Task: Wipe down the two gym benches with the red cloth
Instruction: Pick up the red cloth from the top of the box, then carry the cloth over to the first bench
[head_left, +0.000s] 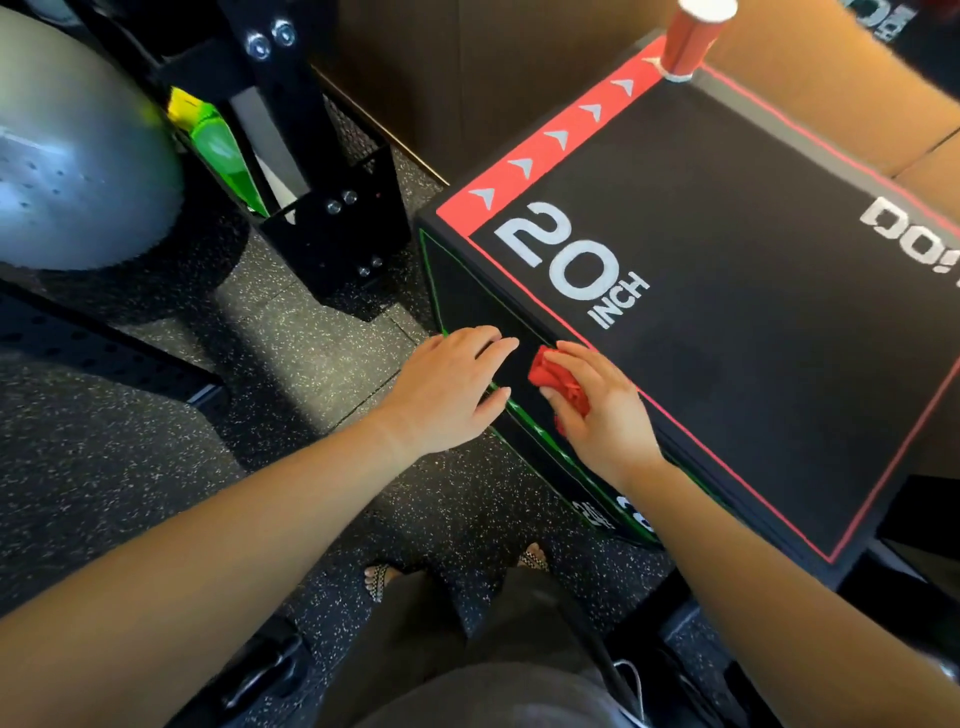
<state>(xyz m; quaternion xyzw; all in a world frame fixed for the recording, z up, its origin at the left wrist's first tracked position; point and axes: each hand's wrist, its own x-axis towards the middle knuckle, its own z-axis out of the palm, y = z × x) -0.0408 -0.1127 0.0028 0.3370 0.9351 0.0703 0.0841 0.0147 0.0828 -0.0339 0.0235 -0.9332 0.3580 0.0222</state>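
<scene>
Gym floor (291, 353) of black rubber, flecked white, strip of sunlight across it. Far left: big grey ball (78, 156). Beside it a black steel rack (322, 208) with a mesh pocket, green and yellow item (223, 150) tucked in. Tan surface beyond, upper right.

Right half of view taken by a black box (467, 291), seen from above at a slant. Tabletop (727, 312) matt black, thin red outline, broad red band with grey arrowheads along the left edge, "20 INCH" in white at the near-left corner. Red cup (693, 39) upright on the far corner. Side face black, outlined in green.

Cloth (558, 376) at the box's near-left edge, just under the red outline, where top meets side. Wadded into a lump, no flat spread. Long axis roughly along that edge, near to far; free end poking out toward the left grip.

Right grip (602, 410) curled over the cloth from the right, fingers and thumb wrapped round the wad. Left grip (457, 384) just beside it, apart from the cloth, fingers straight and close together, laid against the side face, holding nothing.

Below: dark trousers, two sandalled feet (379, 577) on the floor.
</scene>
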